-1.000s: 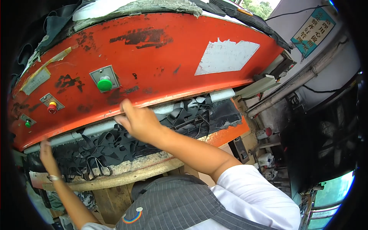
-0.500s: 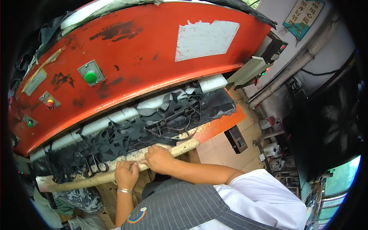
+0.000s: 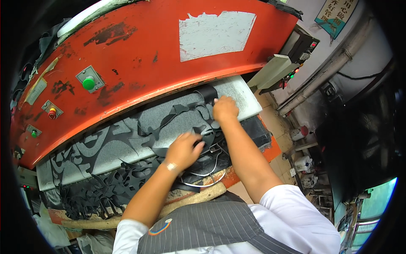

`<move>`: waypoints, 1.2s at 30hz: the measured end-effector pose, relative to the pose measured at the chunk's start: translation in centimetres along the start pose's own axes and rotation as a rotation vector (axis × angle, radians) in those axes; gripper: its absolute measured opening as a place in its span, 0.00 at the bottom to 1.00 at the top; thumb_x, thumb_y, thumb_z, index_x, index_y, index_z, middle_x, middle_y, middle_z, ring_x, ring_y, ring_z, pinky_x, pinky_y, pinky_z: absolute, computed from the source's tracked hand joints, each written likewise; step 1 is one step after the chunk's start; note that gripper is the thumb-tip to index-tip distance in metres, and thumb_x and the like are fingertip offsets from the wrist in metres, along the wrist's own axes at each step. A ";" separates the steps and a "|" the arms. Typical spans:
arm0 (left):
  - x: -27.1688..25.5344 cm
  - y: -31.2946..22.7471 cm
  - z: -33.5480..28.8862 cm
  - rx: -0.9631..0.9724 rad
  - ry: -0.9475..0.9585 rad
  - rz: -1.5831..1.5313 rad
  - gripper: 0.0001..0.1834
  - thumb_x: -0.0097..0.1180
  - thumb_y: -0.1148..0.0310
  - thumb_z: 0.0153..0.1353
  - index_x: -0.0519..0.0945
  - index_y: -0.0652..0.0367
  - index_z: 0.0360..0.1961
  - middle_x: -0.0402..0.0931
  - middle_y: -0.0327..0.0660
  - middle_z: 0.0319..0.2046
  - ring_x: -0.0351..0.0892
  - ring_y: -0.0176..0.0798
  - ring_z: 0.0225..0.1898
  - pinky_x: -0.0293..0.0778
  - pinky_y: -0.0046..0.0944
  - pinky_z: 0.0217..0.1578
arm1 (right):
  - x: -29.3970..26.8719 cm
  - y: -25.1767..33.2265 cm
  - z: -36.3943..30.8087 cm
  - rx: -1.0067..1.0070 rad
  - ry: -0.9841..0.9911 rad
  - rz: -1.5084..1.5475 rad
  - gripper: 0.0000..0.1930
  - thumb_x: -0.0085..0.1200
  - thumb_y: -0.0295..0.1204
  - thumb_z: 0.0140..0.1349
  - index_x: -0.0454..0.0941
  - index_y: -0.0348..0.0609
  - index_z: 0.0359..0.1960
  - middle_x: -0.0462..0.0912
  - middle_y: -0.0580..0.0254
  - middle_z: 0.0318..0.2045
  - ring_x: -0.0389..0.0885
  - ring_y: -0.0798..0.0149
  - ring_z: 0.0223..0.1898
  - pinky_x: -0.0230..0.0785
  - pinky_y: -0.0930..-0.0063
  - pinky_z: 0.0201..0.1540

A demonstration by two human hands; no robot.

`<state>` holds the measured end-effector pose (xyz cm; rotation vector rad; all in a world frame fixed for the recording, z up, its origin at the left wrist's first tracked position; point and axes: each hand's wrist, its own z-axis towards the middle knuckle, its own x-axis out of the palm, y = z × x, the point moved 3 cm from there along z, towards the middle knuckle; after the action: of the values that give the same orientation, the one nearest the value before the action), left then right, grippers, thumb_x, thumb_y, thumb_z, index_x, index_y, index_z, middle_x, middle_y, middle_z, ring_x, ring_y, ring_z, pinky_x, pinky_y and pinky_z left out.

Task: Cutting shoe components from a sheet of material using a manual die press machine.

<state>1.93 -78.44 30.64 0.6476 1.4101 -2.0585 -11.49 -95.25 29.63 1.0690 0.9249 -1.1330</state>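
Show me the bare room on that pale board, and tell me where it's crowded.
Bare: the right end of the pale board, between the right hand, the red machine and the board's own right edge. Crowded: its left part, laced with dark cut-out sheet; the black bed in front, heaped with black scraps; and around the left hand.

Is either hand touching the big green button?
No: the left hand and right hand are both at the black scraps, away from the green button.
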 end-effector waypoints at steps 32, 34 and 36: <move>-23.6 0.2 -0.4 0.245 -0.504 0.487 0.16 0.63 0.70 0.53 0.79 0.61 0.44 0.77 0.48 0.44 0.75 0.49 0.50 0.72 0.43 0.51 | -26.5 8.6 2.4 -1.046 0.071 1.191 0.21 0.57 0.25 0.58 0.72 0.36 0.54 0.78 0.60 0.47 0.75 0.68 0.50 0.66 0.72 0.56; -30.0 -1.2 0.4 0.196 -0.632 0.574 0.15 0.61 0.70 0.55 0.78 0.62 0.44 0.77 0.49 0.44 0.76 0.49 0.49 0.71 0.43 0.52 | -29.2 15.1 3.2 -1.187 -0.096 1.039 0.23 0.58 0.31 0.57 0.73 0.35 0.54 0.81 0.53 0.46 0.79 0.62 0.47 0.67 0.70 0.54; -34.9 -2.3 1.4 0.300 -0.696 0.773 0.17 0.60 0.69 0.57 0.77 0.63 0.47 0.77 0.50 0.45 0.75 0.51 0.50 0.70 0.44 0.54 | -31.1 22.6 2.8 -1.229 -0.233 0.852 0.24 0.57 0.36 0.57 0.75 0.35 0.52 0.81 0.45 0.46 0.79 0.50 0.48 0.68 0.65 0.54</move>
<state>25.70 -73.08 55.74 0.4204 0.3617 -1.6070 4.79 -88.81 63.93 0.1977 0.6570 0.1139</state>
